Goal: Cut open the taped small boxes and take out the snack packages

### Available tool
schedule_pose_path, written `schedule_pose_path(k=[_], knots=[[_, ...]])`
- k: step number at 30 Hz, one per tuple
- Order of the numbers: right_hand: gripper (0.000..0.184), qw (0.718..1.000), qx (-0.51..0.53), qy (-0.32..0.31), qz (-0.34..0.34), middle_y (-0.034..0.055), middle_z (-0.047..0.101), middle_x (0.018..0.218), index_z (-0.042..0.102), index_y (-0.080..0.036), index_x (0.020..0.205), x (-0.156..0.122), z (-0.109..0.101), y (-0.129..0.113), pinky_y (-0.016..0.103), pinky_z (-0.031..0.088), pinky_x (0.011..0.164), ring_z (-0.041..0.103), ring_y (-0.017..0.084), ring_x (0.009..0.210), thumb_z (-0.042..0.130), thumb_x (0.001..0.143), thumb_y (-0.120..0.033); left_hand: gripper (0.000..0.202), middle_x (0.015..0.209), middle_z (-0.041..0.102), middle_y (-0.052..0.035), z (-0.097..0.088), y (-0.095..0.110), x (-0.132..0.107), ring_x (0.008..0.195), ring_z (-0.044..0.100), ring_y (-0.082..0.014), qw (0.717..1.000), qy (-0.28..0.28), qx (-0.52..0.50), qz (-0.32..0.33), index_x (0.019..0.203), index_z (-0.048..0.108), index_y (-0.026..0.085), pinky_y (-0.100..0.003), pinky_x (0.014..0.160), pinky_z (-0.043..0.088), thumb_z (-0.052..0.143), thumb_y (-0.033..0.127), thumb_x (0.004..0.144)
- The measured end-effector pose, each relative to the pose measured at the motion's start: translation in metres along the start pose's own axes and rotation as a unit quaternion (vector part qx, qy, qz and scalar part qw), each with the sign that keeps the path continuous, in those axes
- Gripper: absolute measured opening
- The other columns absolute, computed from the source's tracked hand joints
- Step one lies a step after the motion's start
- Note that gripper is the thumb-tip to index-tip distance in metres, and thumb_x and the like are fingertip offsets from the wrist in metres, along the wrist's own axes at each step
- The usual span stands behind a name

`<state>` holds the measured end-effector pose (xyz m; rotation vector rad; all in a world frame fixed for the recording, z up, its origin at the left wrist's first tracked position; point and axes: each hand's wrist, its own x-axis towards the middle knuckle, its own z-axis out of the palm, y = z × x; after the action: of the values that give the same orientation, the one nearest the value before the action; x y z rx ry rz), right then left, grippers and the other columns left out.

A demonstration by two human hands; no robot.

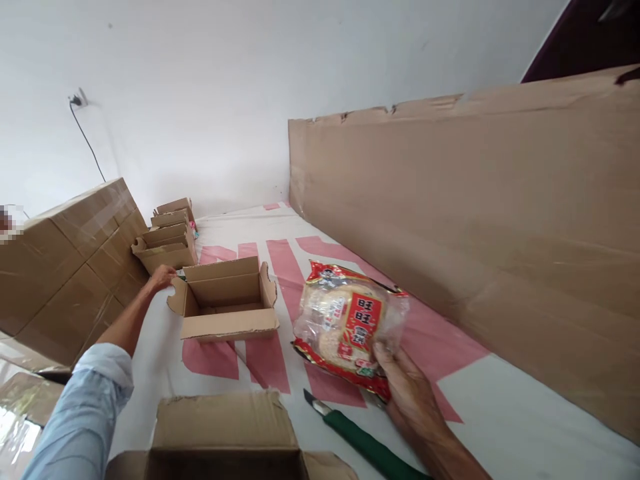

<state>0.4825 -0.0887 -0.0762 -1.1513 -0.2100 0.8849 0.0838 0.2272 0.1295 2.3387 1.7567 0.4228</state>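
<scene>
My right hand (407, 393) is closed on a clear and red snack packet of rice crackers (347, 320), held up above the white and pink table cover (500, 407). My left hand (161, 276) reaches out to the left flap of a small open cardboard box (227, 300) and touches it, fingers curled at the flap edge. The box stands open and looks empty inside. A green-handled utility knife (360, 437) lies on the cover just below the packet, its blade pointing up-left.
Several small open cardboard boxes (167, 237) stand in a row behind the near one. Large taped cartons (65, 267) are stacked at the left. A tall cardboard sheet (475, 220) stands along the right side. Another open carton (225, 433) sits at the bottom edge.
</scene>
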Motion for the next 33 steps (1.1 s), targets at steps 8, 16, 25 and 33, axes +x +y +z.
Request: schedule_pose_path(k=[8, 16, 25, 33], knots=[[0.07, 0.999, 0.029, -0.012, -0.007, 0.0019, 0.08, 0.085, 0.074, -0.025, 0.109, 0.004, 0.004, 0.004, 0.043, 0.069, 0.071, 0.079, 0.029, 0.08, 0.096, 0.056, -0.066, 0.046, 0.103, 0.082, -0.0067, -0.043, 0.104, -0.088, 0.093, 0.075, -0.0244, 0.969, -0.044, -0.052, 0.239, 0.111, 0.078, 0.016, -0.031, 0.078, 0.057, 0.062, 0.056, 0.099], [0.07, 0.999, 0.041, -0.013, -0.018, -0.0001, 0.078, 0.083, 0.075, -0.025, 0.105, 0.008, 0.003, 0.004, 0.042, 0.067, 0.071, 0.077, 0.026, 0.076, 0.095, 0.055, -0.069, 0.06, 0.125, 0.075, -0.0157, 0.04, 0.138, -0.153, 0.114, 0.075, -0.0384, 0.924, -0.181, 0.262, 0.21, 0.127, 0.059, 0.025, -0.046, 0.095, 0.058, 0.086, 0.05, 0.081], [0.076, 0.999, 0.031, -0.03, -0.026, 0.0013, 0.08, 0.088, 0.074, -0.025, 0.109, 0.004, 0.006, 0.002, 0.039, 0.067, 0.069, 0.077, 0.026, 0.077, 0.096, 0.053, -0.071, 0.033, 0.127, 0.071, -0.0218, -0.003, 0.03, -0.126, 0.122, 0.067, -0.0387, 0.932, -0.069, 0.346, 0.078, 0.124, 0.059, 0.02, -0.049, 0.105, 0.047, 0.062, 0.016, 0.092], [0.072, 0.999, 0.024, -0.02, -0.037, 0.001, 0.078, 0.083, 0.075, -0.024, 0.109, 0.003, 0.007, 0.002, 0.039, 0.067, 0.069, 0.077, 0.026, 0.077, 0.094, 0.058, -0.072, 0.034, 0.132, 0.068, -0.0206, 0.002, -0.018, -0.078, 0.126, 0.062, -0.0377, 0.932, -0.001, 0.363, 0.01, 0.126, 0.058, 0.02, -0.044, 0.106, 0.042, 0.06, 0.018, 0.091]])
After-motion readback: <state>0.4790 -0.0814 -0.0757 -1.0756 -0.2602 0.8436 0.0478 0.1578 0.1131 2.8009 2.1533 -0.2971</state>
